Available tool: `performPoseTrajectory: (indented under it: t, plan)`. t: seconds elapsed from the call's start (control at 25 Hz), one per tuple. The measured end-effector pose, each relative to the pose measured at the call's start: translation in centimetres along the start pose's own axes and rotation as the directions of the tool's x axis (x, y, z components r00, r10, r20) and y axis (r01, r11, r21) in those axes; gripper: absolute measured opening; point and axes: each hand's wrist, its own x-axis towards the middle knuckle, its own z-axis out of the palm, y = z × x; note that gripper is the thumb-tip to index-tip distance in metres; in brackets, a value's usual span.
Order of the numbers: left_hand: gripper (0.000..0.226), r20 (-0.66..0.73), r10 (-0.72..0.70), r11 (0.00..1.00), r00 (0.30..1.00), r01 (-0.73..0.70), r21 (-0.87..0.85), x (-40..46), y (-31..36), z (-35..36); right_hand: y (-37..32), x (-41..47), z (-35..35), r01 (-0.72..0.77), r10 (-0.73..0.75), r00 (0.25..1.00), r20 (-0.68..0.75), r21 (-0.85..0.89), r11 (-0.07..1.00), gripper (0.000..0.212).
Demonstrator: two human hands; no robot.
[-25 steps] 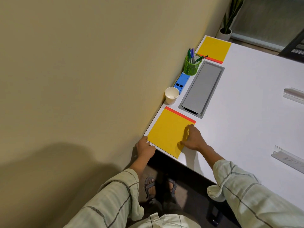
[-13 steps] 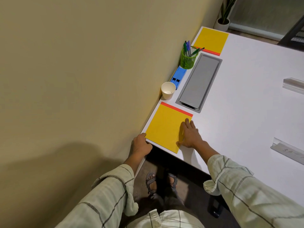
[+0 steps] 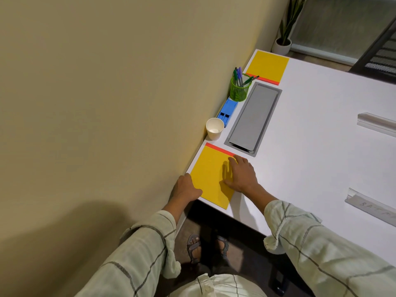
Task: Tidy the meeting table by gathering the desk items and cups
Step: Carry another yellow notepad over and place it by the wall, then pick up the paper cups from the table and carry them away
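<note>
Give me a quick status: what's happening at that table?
Left hand at near pad's corner, right hand flat on it. Cup, pen holder, far pad untouched. Nothing blocking.

One head-worn camera looks steeply down, close over the white table's point(image 3: 310, 146) near corner.

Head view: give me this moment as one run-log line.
phase: gathering | right hand: flat on near yellow pad | left hand: at pad's near-left corner, table edge | paper cup: untouched | pen holder: untouched
</note>
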Motion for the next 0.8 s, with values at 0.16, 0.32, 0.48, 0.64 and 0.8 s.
performPoseTrajectory:
  t: [0.16, 0.32, 0.48, 0.64, 0.8]
  plan:
    - [0.073, -0.035, 0.131, 0.990, 0.991, -0.128, 0.060, 1.5, 4.1, -2.5, -2.8, 4.2, -4.7, 0.025, -0.020, 0.995, -0.096, 0.055, 0.998, 0.083]
    - [0.072, -0.074, 0.176, 0.984, 0.982, -0.174, 0.036, 2.7, 6.0, -4.0, -3.9, 7.8, -6.7, -0.027, 0.027, 1.000, -0.015, 0.017, 0.999, 0.091]
    - [0.076, -0.027, 0.159, 0.983, 0.987, -0.156, 0.093, 3.8, 5.3, -3.9, -3.2, 10.6, -6.7, -0.043, 0.041, 0.998, 0.041, 0.039, 0.998, 0.080]
    - [0.091, 0.126, 0.162, 0.968, 0.979, -0.182, 0.173, 4.5, 4.2, -2.9, -2.6, 12.0, -6.2, -0.024, 0.024, 0.999, 0.038, 0.015, 1.000, 0.062]
    - [0.089, 0.113, 0.200, 0.968, 0.973, -0.213, 0.129, 5.4, 4.6, -2.6, -1.8, 12.0, -6.0, -0.033, 0.040, 0.997, -0.072, 0.097, 0.995, 0.045]
